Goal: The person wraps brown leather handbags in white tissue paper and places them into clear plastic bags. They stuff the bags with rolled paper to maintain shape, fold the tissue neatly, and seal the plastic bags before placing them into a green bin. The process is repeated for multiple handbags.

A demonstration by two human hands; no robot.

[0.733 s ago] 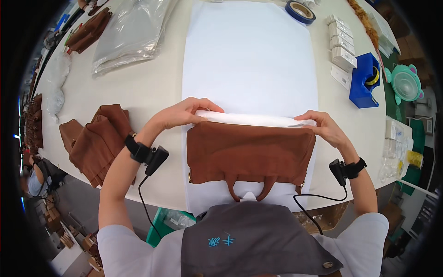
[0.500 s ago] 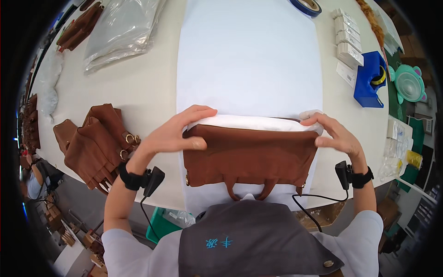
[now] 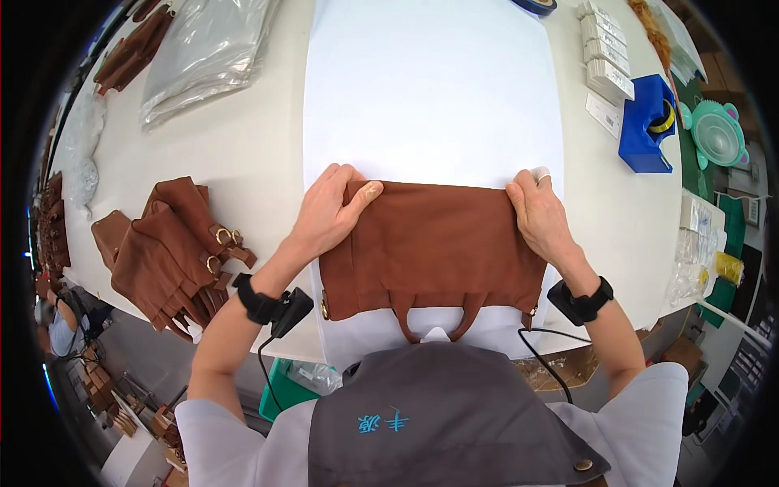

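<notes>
A brown handbag (image 3: 442, 243) lies on the white sheet (image 3: 430, 89) in front of me, its handles toward my body. My left hand (image 3: 334, 207) is closed on the bag's far left corner, thumb on top and fingers behind the edge. At the far right corner my right hand (image 3: 537, 209) pinches the same edge, with a white cover on one fingertip. The bag's far edge is drawn straight between both hands. Whatever is inside the bag is hidden from view.
More brown bags (image 3: 166, 252) with gold rings are heaped at the left. Clear plastic bags (image 3: 207, 61) lie beyond them. To the right are stacked white cards (image 3: 607, 49), a blue tape dispenser (image 3: 645, 126) and a turquoise fan-like item (image 3: 717, 134). A green bin (image 3: 280, 390) stands below the table edge.
Both hands have moved from beside the bag's opening to grip its far corners. The brown edge now extends farther away, and the white material that showed at the opening is covered.
</notes>
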